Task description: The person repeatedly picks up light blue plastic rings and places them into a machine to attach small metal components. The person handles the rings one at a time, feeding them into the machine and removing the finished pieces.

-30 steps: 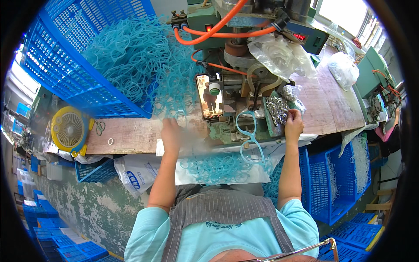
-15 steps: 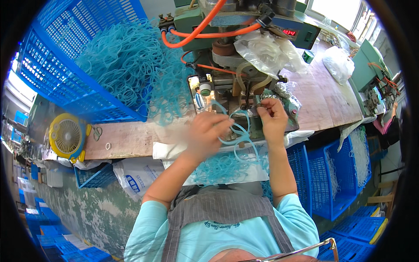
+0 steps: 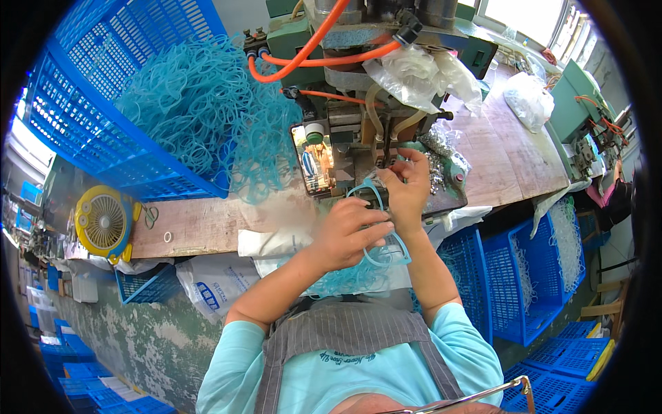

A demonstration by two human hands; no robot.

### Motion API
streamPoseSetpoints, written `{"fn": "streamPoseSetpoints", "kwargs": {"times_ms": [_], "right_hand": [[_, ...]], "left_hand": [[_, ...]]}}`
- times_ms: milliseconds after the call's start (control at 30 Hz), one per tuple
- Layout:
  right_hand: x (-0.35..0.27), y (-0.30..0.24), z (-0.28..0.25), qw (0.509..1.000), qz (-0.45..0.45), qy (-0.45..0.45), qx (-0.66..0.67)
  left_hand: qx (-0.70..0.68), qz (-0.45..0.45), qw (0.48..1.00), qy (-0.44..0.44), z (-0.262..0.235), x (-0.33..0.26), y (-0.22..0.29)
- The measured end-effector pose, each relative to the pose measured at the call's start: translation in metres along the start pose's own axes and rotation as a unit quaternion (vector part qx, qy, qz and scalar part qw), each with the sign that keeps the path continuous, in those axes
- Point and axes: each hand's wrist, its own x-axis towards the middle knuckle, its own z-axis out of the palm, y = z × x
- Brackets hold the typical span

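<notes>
Gripping one translucent blue loop with both hands just in front of the green machine: left hand curling closed over the loop's near side, right hand pinching its far end up against the machine's front. Hanging in a curve below the left hand, out past the worktop edge. Spilling from the big blue crate left of the machine, a heap of matching loops. Sitting farther left of the machine, near the worktop edge, a yellow fan. Lying bare right of the machine, a stretch of board up to the plastic bags.
</notes>
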Motion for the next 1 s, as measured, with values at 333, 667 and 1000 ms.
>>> {"fn": "streamPoseSetpoints", "kwargs": {"times_ms": [333,667,1000], "right_hand": [[0.000,0.011,0.001,0.997,-0.036,-0.045,0.057],[-0.006,0.024,-0.011,0.997,-0.074,-0.018,-0.003],[0.008,0.007,-0.021,0.955,-0.141,-0.034,-0.257]], "left_hand": [[-0.052,-0.216,0.955,0.198,-0.048,0.040,-0.026],[-0.103,-0.219,0.961,0.137,-0.068,0.039,-0.042],[-0.073,-0.239,0.954,0.165,-0.062,0.042,-0.036]]}}
